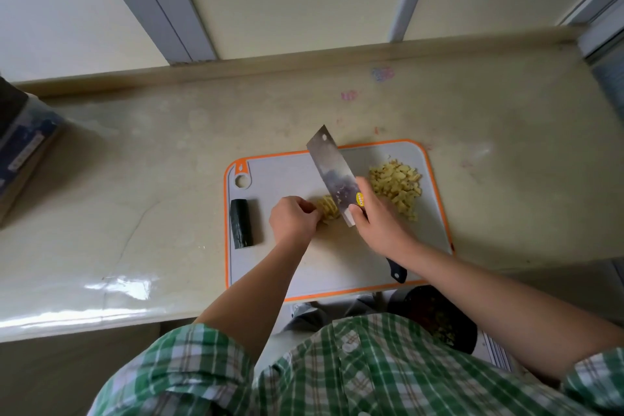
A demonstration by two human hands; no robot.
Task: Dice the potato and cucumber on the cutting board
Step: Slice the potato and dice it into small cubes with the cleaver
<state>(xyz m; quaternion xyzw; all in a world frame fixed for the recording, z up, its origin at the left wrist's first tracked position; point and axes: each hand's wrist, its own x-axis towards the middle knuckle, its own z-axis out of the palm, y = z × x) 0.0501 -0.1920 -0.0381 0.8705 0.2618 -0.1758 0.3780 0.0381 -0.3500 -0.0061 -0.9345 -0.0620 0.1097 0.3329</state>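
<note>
On a grey, orange-rimmed cutting board (297, 176) set on a pale counter (135, 152), a person's left hand (293, 221) curls its fingers around a bundle of potato strips (327, 209), while the right hand (378, 223) grips a cleaver (332, 176), forefinger laid along the blade. A heap of diced potato (395, 187) lies at the board's right; a cucumber piece (241, 223) rests uncut near the left edge.

Cutting board (287, 176), perhaps box (23, 152), on counter (152, 179)
</note>
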